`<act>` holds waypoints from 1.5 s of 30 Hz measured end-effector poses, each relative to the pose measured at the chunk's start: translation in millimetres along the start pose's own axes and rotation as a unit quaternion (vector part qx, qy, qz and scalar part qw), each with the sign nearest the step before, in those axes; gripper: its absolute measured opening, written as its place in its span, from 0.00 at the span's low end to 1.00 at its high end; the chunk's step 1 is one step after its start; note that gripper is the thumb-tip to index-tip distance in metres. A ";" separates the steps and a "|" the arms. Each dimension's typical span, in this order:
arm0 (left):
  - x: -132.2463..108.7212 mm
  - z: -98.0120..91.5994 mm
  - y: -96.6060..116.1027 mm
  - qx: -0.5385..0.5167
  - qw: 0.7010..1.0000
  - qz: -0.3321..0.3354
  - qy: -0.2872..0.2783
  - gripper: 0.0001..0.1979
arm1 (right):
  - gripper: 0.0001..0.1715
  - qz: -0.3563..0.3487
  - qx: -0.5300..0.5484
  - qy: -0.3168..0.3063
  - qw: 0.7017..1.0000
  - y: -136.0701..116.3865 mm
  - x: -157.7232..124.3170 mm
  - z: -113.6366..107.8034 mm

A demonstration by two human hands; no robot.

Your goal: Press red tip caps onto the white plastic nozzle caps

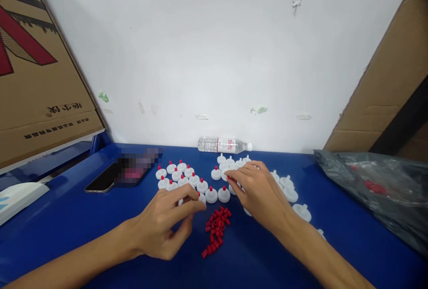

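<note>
On the blue table lies a loose pile of small red caps. Left of centre, several white nozzle lids stand upright with red caps on their tips. My left hand hovers at the left of the pile, fingers apart, beside a capped lid that it partly hides. My right hand pinches a red cap between thumb and forefinger at a white lid. Several bare white lids stand behind and right of my right hand, some hidden by it.
A clear bottle lies by the wall. Dark phones and a white device are at the left. A grey plastic bag lies at the right. Cardboard boxes flank both sides.
</note>
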State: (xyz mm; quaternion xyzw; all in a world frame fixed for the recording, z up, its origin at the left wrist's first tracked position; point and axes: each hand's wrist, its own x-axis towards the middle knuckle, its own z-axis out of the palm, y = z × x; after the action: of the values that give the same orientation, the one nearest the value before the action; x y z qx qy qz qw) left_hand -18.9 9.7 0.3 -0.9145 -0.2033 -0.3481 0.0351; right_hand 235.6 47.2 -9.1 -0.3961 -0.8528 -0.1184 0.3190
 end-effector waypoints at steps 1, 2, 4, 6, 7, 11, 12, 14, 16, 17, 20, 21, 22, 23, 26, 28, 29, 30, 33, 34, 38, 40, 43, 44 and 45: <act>0.3 0.1 0.3 0.002 1.000 0.003 -0.006 0.20 | 0.11 0.000 0.001 -0.008 1.000 0.5 -0.4 0.8; 0.5 0.1 0.6 0.005 1.000 0.005 -0.013 0.20 | 0.11 -0.001 0.002 -0.016 1.000 1.1 -0.9 1.5; 0.9 0.5 0.9 0.014 1.000 0.006 -0.027 0.19 | 0.12 -0.001 0.004 -0.030 1.000 2.2 -2.0 2.8; 0.5 1.4 0.7 0.018 0.999 0.007 -0.036 0.18 | 0.13 -0.002 0.006 -0.041 0.999 2.9 -3.1 3.7; 0.1 2.0 0.4 0.018 0.999 0.006 -0.042 0.18 | 0.13 -0.002 0.007 -0.045 0.999 3.1 -3.5 4.0; -1.9 3.9 -0.4 0.015 0.998 0.001 -0.067 0.18 | 0.14 -0.005 0.008 -0.059 0.998 3.3 -4.6 5.3; -2.0 4.0 -0.4 0.015 0.997 -0.001 -0.072 0.18 | 0.14 -0.007 0.007 -0.063 0.998 3.4 -4.7 5.7; -1.7 3.9 -0.1 0.018 0.997 -0.003 -0.079 0.18 | 0.14 -0.008 0.005 -0.069 0.998 3.4 -5.0 6.4; -1.1 3.8 0.2 0.022 0.996 -0.004 -0.084 0.18 | 0.15 -0.009 0.001 -0.073 0.997 3.6 -5.1 7.0; -0.8 3.7 0.3 0.023 0.996 -0.003 -0.086 0.18 | 0.15 -0.009 -0.001 -0.075 0.997 3.6 -5.2 7.1; 0.0 3.8 0.6 0.023 0.996 -0.001 -0.090 0.17 | 0.15 -0.009 -0.002 -0.080 0.997 3.8 -5.2 7.1; 0.2 3.7 0.7 0.023 0.996 0.000 -0.091 0.17 | 0.15 -0.009 -0.002 -0.081 0.997 3.7 -5.2 7.0; 0.5 3.7 0.9 0.024 0.996 0.002 -0.090 0.17 | 0.14 -0.009 -0.001 -0.082 0.997 3.6 -5.2 6.8; 0.7 3.5 1.1 0.025 0.996 0.003 -0.090 0.17 | 0.14 -0.009 -0.001 -0.082 0.997 3.2 -5.2 6.6; 0.9 3.1 1.5 0.028 0.996 0.006 -0.088 0.17 | 0.14 -0.004 -0.004 -0.079 0.997 1.4 -5.0 5.6; 0.4 2.9 1.2 0.029 0.996 0.004 -0.088 0.17 | 0.15 -0.002 -0.007 -0.077 0.997 0.1 -4.6 4.5; 0.0 2.9 1.0 0.028 0.996 0.003 -0.089 0.17 | 0.16 -0.001 -0.007 -0.074 0.997 -0.2 -4.1 3.6; -0.5 2.8 0.8 0.029 0.995 0.001 -0.090 0.17 | 0.16 0.001 -0.009 -0.068 0.998 -0.3 -3.5 2.4; -1.4 2.0 1.0 0.034 0.995 -0.004 -0.096 0.17 | 0.14 0.023 -0.022 -0.026 0.999 1.3 -0.8 -3.3; -1.5 1.6 1.4 0.036 0.995 -0.005 -0.098 0.17 | 0.13 0.034 -0.029 -0.008 0.999 2.4 0.2 -5.9; -1.3 1.1 2.9 0.041 0.992 -0.009 -0.118 0.16 | 0.12 0.075 -0.055 0.034 0.995 7.4 3.5 -16.6; -1.3 1.7 2.9 0.039 0.989 -0.016 -0.142 0.16 | 0.13 0.088 -0.068 0.040 0.993 9.1 3.8 -19.9; -1.6 2.9 1.9 0.043 0.980 -0.031 -0.192 0.17 | 0.14 0.096 -0.084 0.041 0.991 10.0 3.2 -20.7; -1.7 3.2 1.5 0.045 0.976 -0.036 -0.210 0.17 | 0.14 0.099 -0.089 0.040 0.990 10.0 2.9 -20.0; -1.7 3.4 1.1 0.046 0.973 -0.040 -0.224 0.17 | 0.14 0.101 -0.092 0.039 0.990 9.9 2.6 -19.2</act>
State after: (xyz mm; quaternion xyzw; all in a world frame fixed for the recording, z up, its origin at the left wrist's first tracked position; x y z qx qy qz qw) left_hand -17.5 8.8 -3.3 -0.9577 -0.2582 -0.1258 0.0171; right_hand 250.4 46.5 6.8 -0.5032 -0.7807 -0.1791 0.3244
